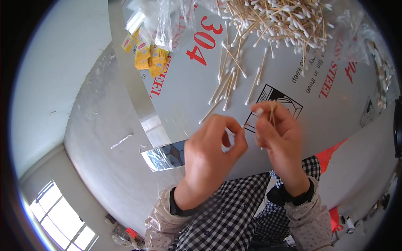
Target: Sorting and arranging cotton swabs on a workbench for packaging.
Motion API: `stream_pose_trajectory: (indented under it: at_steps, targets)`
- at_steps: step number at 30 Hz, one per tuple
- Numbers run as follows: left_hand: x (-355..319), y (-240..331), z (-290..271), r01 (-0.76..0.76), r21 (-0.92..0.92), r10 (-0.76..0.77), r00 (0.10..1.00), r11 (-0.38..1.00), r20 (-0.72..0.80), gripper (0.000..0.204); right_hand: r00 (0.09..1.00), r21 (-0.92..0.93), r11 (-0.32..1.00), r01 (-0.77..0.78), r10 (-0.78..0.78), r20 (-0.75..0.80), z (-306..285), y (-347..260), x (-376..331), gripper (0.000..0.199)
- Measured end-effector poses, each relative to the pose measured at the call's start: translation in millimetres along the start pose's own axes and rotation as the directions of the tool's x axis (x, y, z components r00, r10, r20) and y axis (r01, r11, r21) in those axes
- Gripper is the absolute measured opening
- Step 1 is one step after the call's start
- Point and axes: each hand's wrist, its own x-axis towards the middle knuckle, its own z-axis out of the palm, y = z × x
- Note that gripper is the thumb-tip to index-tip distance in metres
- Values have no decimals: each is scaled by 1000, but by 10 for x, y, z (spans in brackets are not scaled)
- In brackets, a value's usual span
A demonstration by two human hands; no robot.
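Observation:
My left hand [211, 157] is closed in a pinch above the near part of the sheet-covered table. A small white tip, like that of a cotton swab, shows at its thumb and forefinger; the rest is hidden. Beside it, my right hand [282, 136] is closed round a few wooden-stick cotton swabs [272, 113], their sticks rising between the fingers. The two hands are slightly apart. Just beyond them, several loose cotton swabs [228, 90] lie scattered. A large heap of cotton swabs [280, 21] is piled at the far side.
Yellow printed packets [153, 58] and clear plastic bags [161, 25] lie at the far left. More clear plastic [349, 33] is at the far right. The table's protective grey sheet [188, 83] carries printing. A shiny strip [163, 158] sticks out at the table's left near edge.

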Motion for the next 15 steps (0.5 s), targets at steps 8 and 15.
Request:
stream_pose_trajectory:
  at_steps: [8, 15]
  targets:
    - [391, -176, -80, -73, 93, 78, 996, 993, -43, 10, 996, 124, 988, 87, -83, -38, -46, 68, 50, 37]
    - [517, -155, -3, 16, 203, -6, 999, 979, -50, 12, 998, 207, 977, 60, -57, -19, -21, 59, 56, 38]
